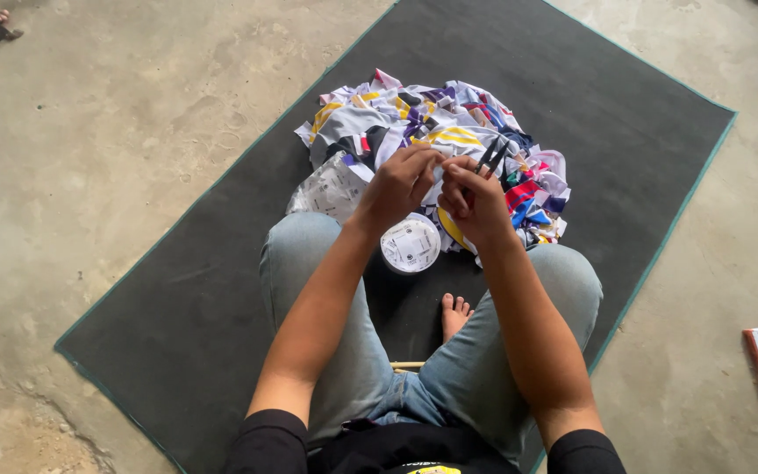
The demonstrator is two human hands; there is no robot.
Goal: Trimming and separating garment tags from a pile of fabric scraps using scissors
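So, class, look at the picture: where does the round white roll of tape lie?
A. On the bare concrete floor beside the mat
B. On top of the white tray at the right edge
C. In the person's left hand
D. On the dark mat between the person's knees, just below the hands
D: the round white roll lies on the dark mat, below the left hand and right hand, touched by neither.

This is looking like a bare home workroom or small garment workshop, with work going on at floor level. A rough, stained grey concrete floor point(116, 132) is showing all around, a dark grey mat with a green edge point(589, 105) is lying across it, and a heap of colourful printed fabric pieces point(449, 132) is sitting on the mat.
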